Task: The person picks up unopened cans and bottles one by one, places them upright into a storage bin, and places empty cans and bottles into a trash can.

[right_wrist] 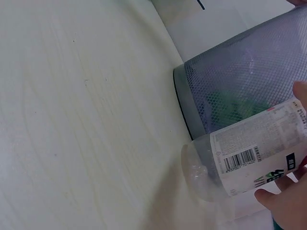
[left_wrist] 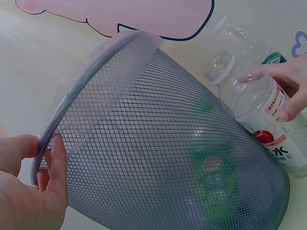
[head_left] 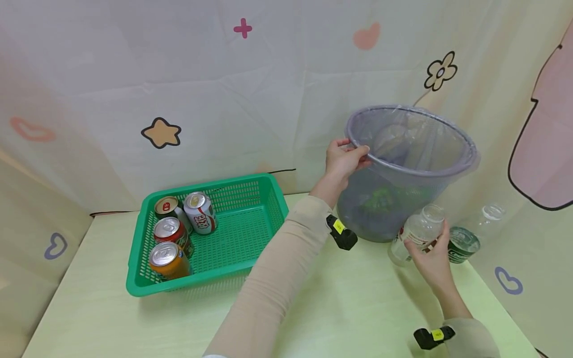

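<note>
The left hand (head_left: pixel 342 159) pinches the round rim of a gray mesh bin (head_left: pixel 355 214) between its thumb and bent fingers. A thin see-through bag (head_left: pixel 403 134) lines the bin, and some green stuff (head_left: pixel 380 199) shows through the side. The right hand (head_left: pixel 434 266) holds a clear bottle (head_left: pixel 421 227) with a white label, its fingers bent around it and its thumb on the near side. That bottle is right next to the bin, low down by the surface (head_left: pixel 344 298), but I can't tell if its bottom touches. Another clear bottle with a green label (head_left: pixel 461 244) stands just past the right hand. Well to the left sits a green basket (head_left: pixel 237 238). Four drink cans (head_left: pixel 200 213) are grouped in its left part, close together.
</note>
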`<state>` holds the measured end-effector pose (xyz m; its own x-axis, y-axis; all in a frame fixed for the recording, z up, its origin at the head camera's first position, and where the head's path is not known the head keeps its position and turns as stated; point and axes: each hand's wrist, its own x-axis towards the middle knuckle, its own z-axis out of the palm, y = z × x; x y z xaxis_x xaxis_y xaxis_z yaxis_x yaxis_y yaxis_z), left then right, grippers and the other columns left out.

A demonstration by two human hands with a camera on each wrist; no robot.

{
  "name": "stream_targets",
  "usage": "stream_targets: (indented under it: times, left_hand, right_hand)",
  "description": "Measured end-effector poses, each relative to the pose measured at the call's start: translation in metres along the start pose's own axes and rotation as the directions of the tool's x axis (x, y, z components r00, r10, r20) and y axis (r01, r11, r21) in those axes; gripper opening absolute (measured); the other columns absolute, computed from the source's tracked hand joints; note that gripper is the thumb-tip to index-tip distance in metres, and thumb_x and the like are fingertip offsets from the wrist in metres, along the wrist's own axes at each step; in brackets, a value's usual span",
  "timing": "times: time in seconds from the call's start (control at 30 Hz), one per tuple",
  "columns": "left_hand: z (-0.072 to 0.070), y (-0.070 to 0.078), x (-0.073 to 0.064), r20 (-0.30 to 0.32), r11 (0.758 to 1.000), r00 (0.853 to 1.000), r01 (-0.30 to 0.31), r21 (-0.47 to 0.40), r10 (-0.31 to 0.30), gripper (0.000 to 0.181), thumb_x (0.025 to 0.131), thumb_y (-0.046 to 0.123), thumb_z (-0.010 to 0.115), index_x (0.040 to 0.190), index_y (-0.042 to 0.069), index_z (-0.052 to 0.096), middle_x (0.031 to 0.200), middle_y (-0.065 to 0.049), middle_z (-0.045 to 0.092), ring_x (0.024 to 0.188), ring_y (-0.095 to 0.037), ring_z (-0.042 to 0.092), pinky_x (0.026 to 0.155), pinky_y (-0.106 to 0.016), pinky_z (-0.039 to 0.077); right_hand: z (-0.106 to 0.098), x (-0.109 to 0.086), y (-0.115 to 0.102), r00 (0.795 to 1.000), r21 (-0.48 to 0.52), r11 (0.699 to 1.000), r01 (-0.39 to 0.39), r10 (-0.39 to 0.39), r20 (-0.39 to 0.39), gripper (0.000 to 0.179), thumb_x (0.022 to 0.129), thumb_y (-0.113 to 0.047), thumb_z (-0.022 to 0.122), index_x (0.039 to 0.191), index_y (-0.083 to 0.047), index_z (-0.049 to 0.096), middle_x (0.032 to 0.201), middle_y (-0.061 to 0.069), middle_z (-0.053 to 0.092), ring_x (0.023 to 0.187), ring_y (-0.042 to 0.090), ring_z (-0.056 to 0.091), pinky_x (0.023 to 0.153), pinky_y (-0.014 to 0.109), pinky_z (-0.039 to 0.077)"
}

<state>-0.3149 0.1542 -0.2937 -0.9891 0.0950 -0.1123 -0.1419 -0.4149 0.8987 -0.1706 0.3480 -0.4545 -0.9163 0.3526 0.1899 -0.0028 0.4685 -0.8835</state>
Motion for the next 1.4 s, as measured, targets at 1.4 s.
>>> stream_targets:
  times: [1.4]
  left_hand:
    - [-0.002,0.002,-0.002,0.015,1.0,1.0,0.006,0.0,-0.006,0.035,0.079,-0.003,0.067,0.104,0.01,0.046,0.079,-0.006,0.053,0.058,-0.016,0.059,0.059,-0.029,0.056]
  right_hand:
    - [-0.008,0.013,0.031,0.977,-0.003,1.0,-0.019,0.019,0.214,0.067,0.09,-0.019,0.059,0.136,-0.009,0.011,0.122,-0.005,0.035,0.108,-0.007,0.033,0.082,0.003,0.033]
